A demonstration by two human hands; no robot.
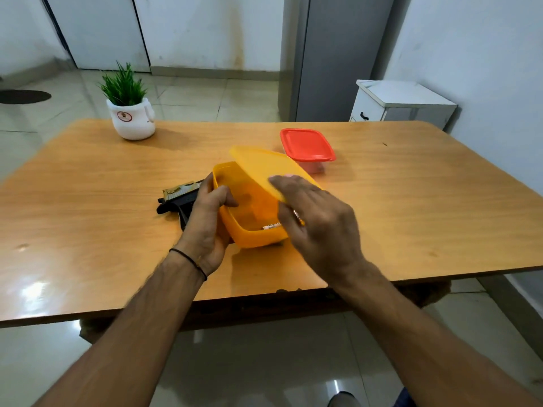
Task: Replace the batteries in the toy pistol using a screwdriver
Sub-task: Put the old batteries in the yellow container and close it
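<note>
Yellow box (252,237) on desk (411,201), lid (264,163) tilted up.
Left grip (205,221) grasps the box's left wall, thumb inside; right grip (317,218) pinches the lid edge. Battery (271,226) lies in the box. Toy pistol (176,198) on desk, just behind left grip. Red-lidded tub (305,143) behind; plant pot (132,118) far left.

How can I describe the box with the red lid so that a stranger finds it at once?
On the wooden table, look just behind the open yellow box, to the right. The small clear box there is the only one closed, under a red lid.
</note>
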